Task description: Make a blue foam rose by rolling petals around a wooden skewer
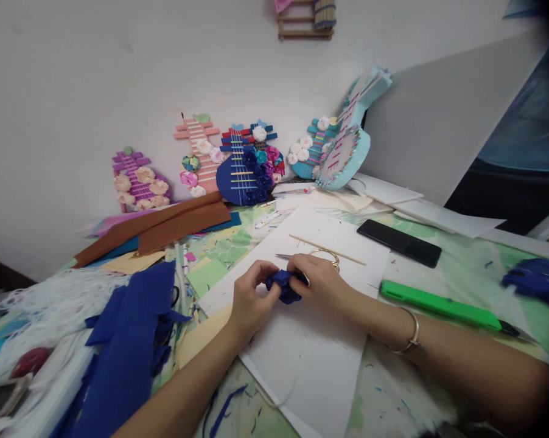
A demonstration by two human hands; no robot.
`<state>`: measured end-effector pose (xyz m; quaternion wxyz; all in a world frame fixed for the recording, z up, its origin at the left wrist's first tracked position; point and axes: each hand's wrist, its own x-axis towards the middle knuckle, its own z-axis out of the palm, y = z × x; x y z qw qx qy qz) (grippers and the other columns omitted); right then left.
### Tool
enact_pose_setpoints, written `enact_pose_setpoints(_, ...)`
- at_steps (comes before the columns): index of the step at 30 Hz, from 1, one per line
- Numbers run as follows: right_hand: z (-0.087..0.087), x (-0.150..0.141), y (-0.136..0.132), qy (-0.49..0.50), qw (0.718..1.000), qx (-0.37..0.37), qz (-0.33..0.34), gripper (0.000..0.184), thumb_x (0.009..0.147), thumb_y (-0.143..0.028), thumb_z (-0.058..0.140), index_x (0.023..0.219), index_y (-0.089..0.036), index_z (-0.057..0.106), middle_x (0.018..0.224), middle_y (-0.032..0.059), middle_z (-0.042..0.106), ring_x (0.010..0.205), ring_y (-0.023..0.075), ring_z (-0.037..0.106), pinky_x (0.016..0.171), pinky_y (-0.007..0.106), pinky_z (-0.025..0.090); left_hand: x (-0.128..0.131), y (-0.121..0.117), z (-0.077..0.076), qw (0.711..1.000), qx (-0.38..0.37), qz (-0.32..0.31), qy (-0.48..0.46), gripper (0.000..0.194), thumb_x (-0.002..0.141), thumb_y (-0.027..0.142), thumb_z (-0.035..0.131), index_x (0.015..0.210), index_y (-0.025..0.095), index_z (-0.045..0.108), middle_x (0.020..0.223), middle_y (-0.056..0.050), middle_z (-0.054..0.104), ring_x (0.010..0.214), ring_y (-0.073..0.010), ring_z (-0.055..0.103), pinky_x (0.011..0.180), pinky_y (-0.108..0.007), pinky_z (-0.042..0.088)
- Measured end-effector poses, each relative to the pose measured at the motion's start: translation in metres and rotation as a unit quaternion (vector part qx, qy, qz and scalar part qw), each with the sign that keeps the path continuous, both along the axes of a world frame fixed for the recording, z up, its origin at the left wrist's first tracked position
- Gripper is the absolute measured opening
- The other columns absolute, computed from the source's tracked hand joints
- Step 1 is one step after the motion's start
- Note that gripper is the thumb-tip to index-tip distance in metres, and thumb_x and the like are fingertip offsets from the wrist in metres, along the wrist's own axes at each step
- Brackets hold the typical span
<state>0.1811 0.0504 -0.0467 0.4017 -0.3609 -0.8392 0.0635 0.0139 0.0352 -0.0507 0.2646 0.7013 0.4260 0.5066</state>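
Note:
Both my hands meet over a white sheet (302, 359) in the middle of the table. Between them is a small rolled blue felt flower (284, 286). My left hand (251, 298) pinches its left side with thumb and fingers. My right hand (320, 281) closes over its right side; a bracelet sits on that wrist. Just behind my hands lie scissors with gold handles (325, 255) and a thin wooden stick (327, 249) on the same sheet.
A black phone (398, 242) and a green utility knife (439, 306) lie to the right. Blue felt scraps (128, 340) pile at the left beside white netting, brown felt strips (165, 228) behind. Decorated felt guitars (249, 167) lean on the wall. More blue felt (532, 280) lies far right.

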Motion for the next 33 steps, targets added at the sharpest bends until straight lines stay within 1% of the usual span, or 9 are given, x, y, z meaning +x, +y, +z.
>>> enact_pose_setpoints(3, 0.0, 0.002, 0.003, 0.002, 1.0, -0.007, -0.005, 0.012, 0.074, -0.008, 0.049, 0.079, -0.019, 0.051, 0.072, 0.0003, 0.057, 0.067, 0.0121, 0.05, 0.061, 0.021, 0.033, 0.0, 0.001, 0.002, 1.0, -0.029, -0.003, -0.01, 0.011, 0.073, 0.013, 0.055, 0.082, 0.016, 0.06, 0.078, -0.003, 0.065, 0.075, -0.0147, 0.061, 0.073, -0.027, 0.05)
enact_pose_setpoints(5, 0.0, 0.003, 0.004, -0.015, 1.0, 0.015, -0.003, 0.012, 0.075, -0.008, 0.047, 0.079, -0.018, 0.051, 0.073, 0.0012, 0.058, 0.068, 0.0127, 0.051, 0.061, 0.022, 0.034, 0.0, 0.001, 0.003, 0.999, -0.036, 0.004, -0.008, 0.009, 0.072, 0.013, 0.056, 0.078, 0.016, 0.062, 0.077, -0.003, 0.066, 0.073, -0.0148, 0.061, 0.071, -0.027, 0.05)
enact_pose_setpoints(12, 0.005, 0.0, -0.003, -0.146, 0.976, 0.156, -0.038, 0.012, 0.081, -0.011, 0.043, 0.073, -0.016, 0.051, 0.069, 0.0056, 0.056, 0.064, 0.0163, 0.047, 0.059, 0.027, 0.031, 0.004, -0.002, 0.005, 0.998, 0.002, 0.049, 0.027, 0.006, 0.071, 0.012, 0.058, 0.074, 0.016, 0.061, 0.074, -0.001, 0.066, 0.07, -0.0141, 0.06, 0.069, -0.027, 0.048)
enact_pose_setpoints(15, 0.005, -0.003, -0.005, -0.171, 0.968, 0.179, -0.042, 0.016, 0.084, -0.011, 0.04, 0.073, -0.016, 0.05, 0.068, 0.0054, 0.055, 0.065, 0.0171, 0.048, 0.059, 0.028, 0.031, 0.007, -0.004, 0.004, 0.995, 0.026, 0.084, 0.047, 0.005, 0.071, 0.013, 0.058, 0.073, 0.017, 0.06, 0.074, -0.001, 0.065, 0.07, -0.014, 0.059, 0.069, -0.027, 0.047)
enact_pose_setpoints(18, 0.004, -0.004, -0.005, -0.16, 0.968, 0.184, -0.051, 0.016, 0.083, -0.01, 0.04, 0.074, -0.017, 0.05, 0.069, 0.0054, 0.056, 0.064, 0.017, 0.047, 0.06, 0.028, 0.032, 0.009, -0.004, 0.004, 0.994, 0.022, 0.09, 0.05, 0.009, 0.072, 0.013, 0.056, 0.08, 0.017, 0.058, 0.082, -0.003, 0.065, 0.074, -0.0143, 0.06, 0.071, -0.027, 0.048)
enact_pose_setpoints(22, 0.003, -0.005, -0.005, -0.102, 0.98, 0.159, -0.062, 0.013, 0.079, -0.009, 0.04, 0.074, -0.018, 0.048, 0.067, 0.0043, 0.055, 0.062, 0.0156, 0.045, 0.058, 0.026, 0.031, 0.01, -0.001, 0.002, 0.994, -0.092, 0.044, -0.04, 0.028, 0.074, 0.02, 0.057, 0.1, 0.018, 0.047, 0.1, -0.006, 0.061, 0.074, -0.0131, 0.062, 0.065, -0.026, 0.05)
enact_pose_setpoints(25, 0.002, -0.004, -0.005, -0.072, 0.988, 0.124, -0.065, 0.01, 0.075, -0.009, 0.042, 0.073, -0.017, 0.046, 0.065, 0.0034, 0.053, 0.06, 0.0148, 0.044, 0.056, 0.025, 0.03, 0.01, 0.002, 0.002, 0.981, -0.162, 0.013, -0.102, 0.031, 0.075, 0.024, 0.059, 0.101, 0.018, 0.044, 0.091, -0.004, 0.062, 0.072, -0.0127, 0.063, 0.064, -0.024, 0.05)
enact_pose_setpoints(29, 0.003, -0.004, -0.007, -0.054, 0.997, 0.017, -0.058, 0.009, 0.073, -0.013, 0.047, 0.081, -0.017, 0.046, 0.069, 0.003, 0.054, 0.062, 0.0153, 0.046, 0.058, 0.025, 0.033, 0.01, 0.004, 0.002, 0.978, -0.165, 0.015, -0.125, 0.031, 0.071, 0.022, 0.063, 0.097, 0.018, 0.047, 0.084, -0.003, 0.062, 0.078, -0.0139, 0.063, 0.07, -0.025, 0.05)
enact_pose_setpoints(33, 0.004, -0.004, -0.007, -0.037, 0.998, -0.042, -0.009, 0.027, 0.073, -0.014, 0.05, 0.099, -0.017, 0.046, 0.09, 0.0072, 0.058, 0.08, 0.0185, 0.052, 0.07, 0.028, 0.039, 0.01, 0.004, 0.0, 0.984, -0.142, 0.0, -0.106, 0.029, 0.07, 0.02, 0.063, 0.095, 0.017, 0.048, 0.086, -0.003, 0.062, 0.081, -0.0144, 0.063, 0.075, -0.027, 0.05)
